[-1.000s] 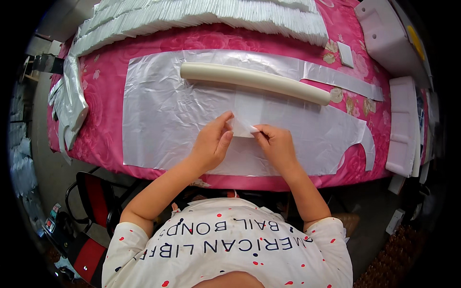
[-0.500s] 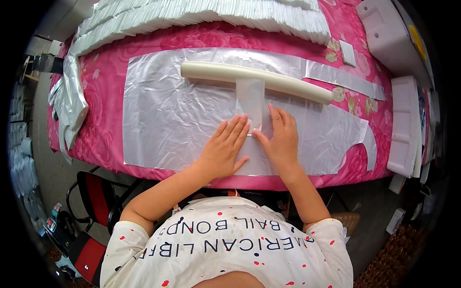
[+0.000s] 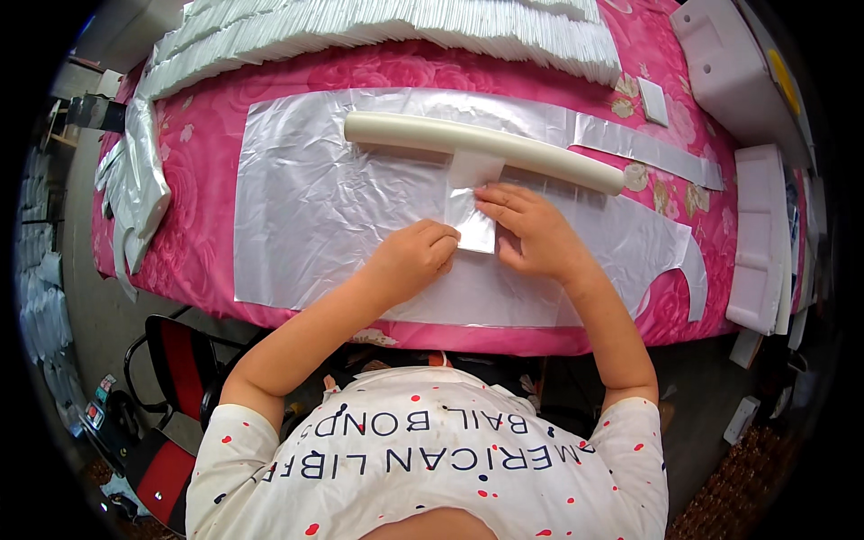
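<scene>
A narrow, shiny piece of folded plastic film lies in front of me, its far end reaching under a long cream-coloured tube. My left hand is closed, fingers curled together at the near left corner of that fold. Bent over its right side, my right hand has its fingertips on the upper part and its thumb close to the lower right corner. Beneath both hands and the tube spreads a large, translucent whitish plastic sheet, with a curved cut-out and a strap-like end at its right.
Long rows of stacked folded white packets line the far side of the pink flowered tablecloth. A single white packet lies far right, near white foam boxes. Loose plastic hangs at left; red-and-black chairs stand lower left.
Both hands lay flatter on the film before; now their fingers are curled at its edges. My right hand moved toward the tube. The film's near part is now doubled into a shiny flap.
</scene>
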`<state>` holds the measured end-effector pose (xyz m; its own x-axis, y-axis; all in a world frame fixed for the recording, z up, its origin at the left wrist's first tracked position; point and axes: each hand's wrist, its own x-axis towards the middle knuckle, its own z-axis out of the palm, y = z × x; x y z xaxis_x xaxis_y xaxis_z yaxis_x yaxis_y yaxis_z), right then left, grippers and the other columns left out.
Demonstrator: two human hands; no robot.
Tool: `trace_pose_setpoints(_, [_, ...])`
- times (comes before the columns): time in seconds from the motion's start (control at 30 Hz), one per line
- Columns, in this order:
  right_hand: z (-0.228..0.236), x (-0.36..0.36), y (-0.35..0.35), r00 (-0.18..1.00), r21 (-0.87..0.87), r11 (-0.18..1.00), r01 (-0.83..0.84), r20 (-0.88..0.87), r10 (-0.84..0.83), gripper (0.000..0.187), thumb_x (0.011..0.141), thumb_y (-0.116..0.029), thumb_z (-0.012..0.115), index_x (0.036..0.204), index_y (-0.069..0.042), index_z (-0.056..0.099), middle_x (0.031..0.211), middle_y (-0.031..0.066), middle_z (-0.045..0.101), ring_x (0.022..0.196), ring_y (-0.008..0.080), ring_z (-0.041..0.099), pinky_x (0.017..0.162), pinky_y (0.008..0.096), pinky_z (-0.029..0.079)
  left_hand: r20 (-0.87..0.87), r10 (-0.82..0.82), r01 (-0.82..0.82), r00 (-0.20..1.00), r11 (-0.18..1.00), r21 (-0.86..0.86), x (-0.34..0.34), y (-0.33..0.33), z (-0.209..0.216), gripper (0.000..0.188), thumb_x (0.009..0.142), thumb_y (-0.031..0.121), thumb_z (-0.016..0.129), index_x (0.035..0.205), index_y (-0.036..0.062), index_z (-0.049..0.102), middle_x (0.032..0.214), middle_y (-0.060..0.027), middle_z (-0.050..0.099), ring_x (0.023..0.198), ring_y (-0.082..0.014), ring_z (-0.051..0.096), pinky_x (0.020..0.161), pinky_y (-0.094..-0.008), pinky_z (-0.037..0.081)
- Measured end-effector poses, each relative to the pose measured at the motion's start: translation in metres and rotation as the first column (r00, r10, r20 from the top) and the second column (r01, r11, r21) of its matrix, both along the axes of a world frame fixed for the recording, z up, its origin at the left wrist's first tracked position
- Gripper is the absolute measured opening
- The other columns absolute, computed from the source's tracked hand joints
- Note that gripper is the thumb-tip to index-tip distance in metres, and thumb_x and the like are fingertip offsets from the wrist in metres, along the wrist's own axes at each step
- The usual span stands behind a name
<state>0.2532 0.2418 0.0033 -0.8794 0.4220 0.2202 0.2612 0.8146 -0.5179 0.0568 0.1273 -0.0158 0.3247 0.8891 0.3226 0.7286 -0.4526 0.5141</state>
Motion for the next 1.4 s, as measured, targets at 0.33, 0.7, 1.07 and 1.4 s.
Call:
trace_pose_setpoints(0.33, [-0.012, 0.014, -0.074, 0.982, 0.093, 0.995, -0.025, -0.182, 0.042, 0.022, 0.068, -0.009, 0.061, 0.089, -0.006, 0.065, 0.094, 0.0041, 0.065, 0.085, 0.0200, 0.061, 0.072, 0.0317, 0.049, -0.104, -0.161, 0.164, 0.982, 0.986, 0.026, 0.001, -0.062, 0.010, 0.042, 0.072, 0.026, 0.068, 0.106, 0.0029, 0.059, 0.112, -0.0102, 0.060, 0.100, -0.0224, 0.059, 0.091, -0.0371, 0.045])
trace_pose_setpoints(0.7, [0.001, 0.002, -0.074, 0.905, -0.423, 0.806, 0.414, 0.097, -0.415, 0.012, 0.078, -0.014, 0.062, 0.083, -0.004, 0.068, 0.071, 0.0096, 0.065, 0.064, 0.0254, 0.061, 0.059, 0.0320, 0.047, 0.242, 0.426, -0.226, 0.872, 0.788, -0.573, 0.010, -0.045, 0.006, 0.056, 0.077, 0.005, 0.065, 0.129, 0.0051, 0.047, 0.085, -0.0092, 0.068, 0.075, -0.0163, 0.065, 0.069, -0.0268, 0.048])
trace_pose_setpoints(1.07, [0.006, -0.015, -0.039, 0.806, -0.705, 0.399, 0.587, 0.462, -0.370, 0.023, 0.083, -0.018, 0.061, 0.078, 0.004, 0.065, 0.063, 0.0070, 0.062, 0.054, 0.0122, 0.061, 0.053, 0.0255, 0.046, 0.265, 0.643, -0.316, 0.718, 0.641, -0.699, 0.005, -0.016, 0.018, 0.069, 0.074, 0.010, 0.070, 0.132, -0.0043, 0.036, 0.076, -0.0096, 0.066, 0.063, -0.0123, 0.062, 0.060, -0.0230, 0.048])
trace_pose_setpoints(1.4, [0.007, -0.017, -0.020, 0.821, -0.795, 0.232, 0.560, 0.497, -0.279, 0.023, 0.083, -0.021, 0.062, 0.071, -0.001, 0.064, 0.063, 0.0033, 0.061, 0.051, 0.0103, 0.059, 0.046, 0.0224, 0.043, 0.106, -0.053, 0.038, 0.993, 0.990, 0.139, 0.029, -0.016, 0.009, 0.055, 0.069, 0.008, 0.069, 0.120, 0.0011, 0.049, 0.106, -0.0121, 0.057, 0.099, -0.0283, 0.057, 0.080, -0.0347, 0.050])
